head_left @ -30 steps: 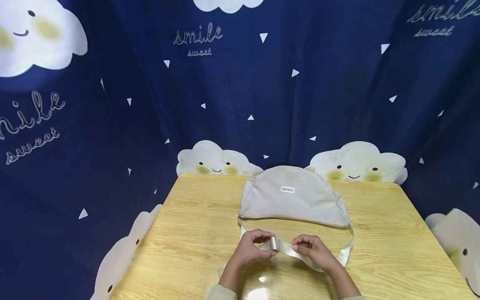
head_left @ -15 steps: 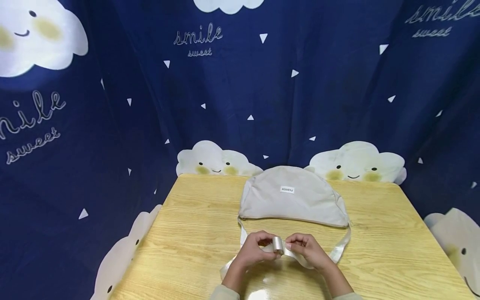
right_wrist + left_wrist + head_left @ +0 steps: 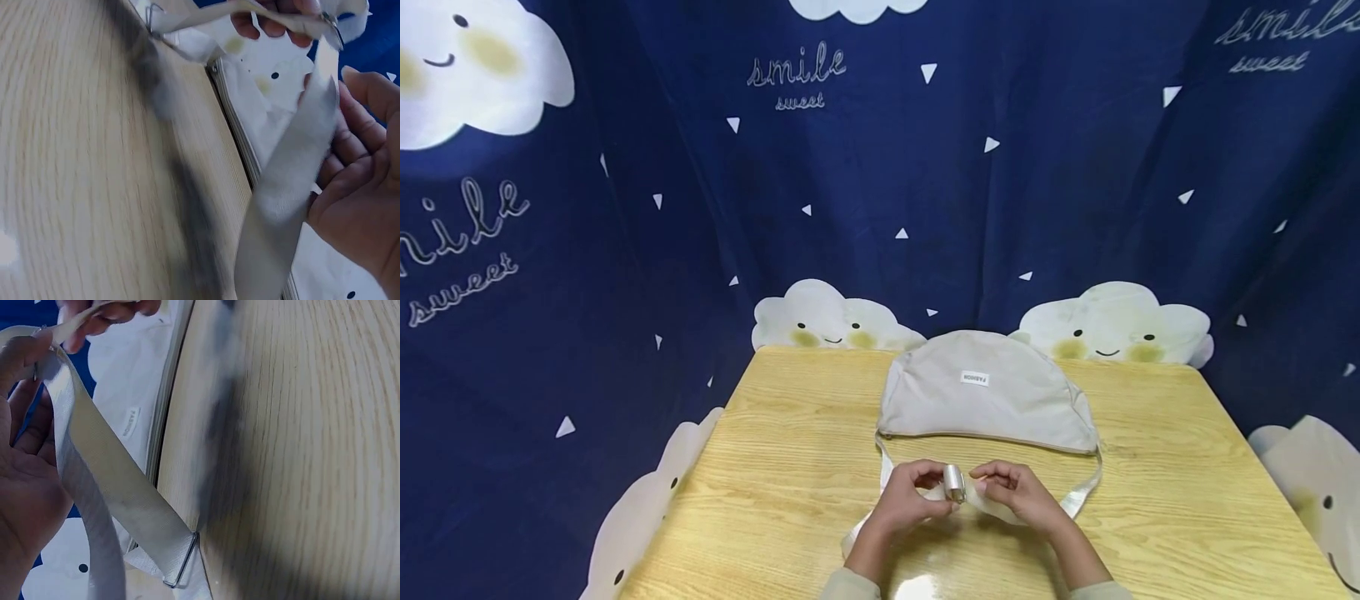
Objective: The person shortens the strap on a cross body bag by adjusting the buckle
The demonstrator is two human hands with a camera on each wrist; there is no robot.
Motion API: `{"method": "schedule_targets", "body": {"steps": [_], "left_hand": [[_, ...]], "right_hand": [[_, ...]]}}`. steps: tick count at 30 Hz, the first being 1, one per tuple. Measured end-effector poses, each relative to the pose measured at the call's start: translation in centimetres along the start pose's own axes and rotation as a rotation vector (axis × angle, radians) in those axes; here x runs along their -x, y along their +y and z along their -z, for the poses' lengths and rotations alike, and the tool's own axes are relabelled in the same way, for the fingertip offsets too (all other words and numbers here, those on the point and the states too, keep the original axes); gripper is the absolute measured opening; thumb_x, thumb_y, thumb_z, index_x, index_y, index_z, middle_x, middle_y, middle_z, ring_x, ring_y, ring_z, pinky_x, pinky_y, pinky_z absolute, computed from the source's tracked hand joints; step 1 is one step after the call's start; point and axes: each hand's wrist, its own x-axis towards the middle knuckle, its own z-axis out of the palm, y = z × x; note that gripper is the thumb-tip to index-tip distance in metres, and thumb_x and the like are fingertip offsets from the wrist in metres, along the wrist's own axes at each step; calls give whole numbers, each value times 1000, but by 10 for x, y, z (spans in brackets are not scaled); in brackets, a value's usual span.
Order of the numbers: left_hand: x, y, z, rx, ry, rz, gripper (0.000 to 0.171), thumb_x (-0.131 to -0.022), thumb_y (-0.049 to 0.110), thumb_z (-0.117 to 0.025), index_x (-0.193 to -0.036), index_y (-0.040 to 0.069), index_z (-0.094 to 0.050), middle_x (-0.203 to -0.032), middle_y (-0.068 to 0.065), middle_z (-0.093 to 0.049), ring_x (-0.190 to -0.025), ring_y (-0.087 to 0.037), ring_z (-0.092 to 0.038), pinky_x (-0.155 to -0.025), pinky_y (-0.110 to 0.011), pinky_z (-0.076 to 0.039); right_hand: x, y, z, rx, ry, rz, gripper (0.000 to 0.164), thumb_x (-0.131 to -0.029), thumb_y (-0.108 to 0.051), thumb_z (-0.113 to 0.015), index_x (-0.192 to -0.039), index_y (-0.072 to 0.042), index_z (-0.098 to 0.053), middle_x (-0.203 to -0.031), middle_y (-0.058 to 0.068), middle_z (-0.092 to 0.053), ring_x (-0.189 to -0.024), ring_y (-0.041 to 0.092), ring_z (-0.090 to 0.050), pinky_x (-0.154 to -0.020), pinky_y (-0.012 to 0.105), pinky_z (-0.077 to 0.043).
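Note:
A pale beige bag point(image 3: 985, 404) with a small "FASHION" label lies at the back of the table. Its webbing strap point(image 3: 284, 175) comes forward to both hands. The left hand point(image 3: 906, 497) pinches the strap beside a metal slider buckle point(image 3: 954, 483), where the webbing bends into a loop. Close to the buckle's other side, the right hand point(image 3: 1018, 497) has its fingers curled behind the strap and its thumb at the strap's edge, seen in the right wrist view. Lower on the strap, a rectangular metal ring point(image 3: 182, 562) shows in the left wrist view.
The wooden table point(image 3: 797, 417) spreads around the bag and hands. Behind and beside it hangs a dark blue curtain point(image 3: 865, 183) printed with clouds and triangles. A zipper point(image 3: 234, 125) runs along the bag's front edge.
The right hand has moved left, closer to the buckle, so the stretch of strap between the hands is shorter. The buckle has turned slightly in the left hand. The bag stays put.

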Motion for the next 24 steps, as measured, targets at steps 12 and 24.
{"method": "schedule_targets", "body": {"steps": [12,24], "left_hand": [[-6,11,-1,36,21,63,40,-65,-3,-79,-102,3,-65,-89,0,-63,-81,-22,-59,-76,-33,-49],[-7,28,-1,69,-18,52,33,-67,-5,-78,-98,-1,-67,-86,-6,-67,-77,-30,-61,-73,-40,-50]], "right_hand": [[5,7,16,98,-3,-22,16,-90,-6,-59,-98,8,-60,-89,14,-61,-72,12,-55,-61,26,-47],[-9,-7,5,67,27,30,15,-89,-3,-59,-98,8,-61,-89,13,-62,-75,13,-55,-65,26,-46]]}}
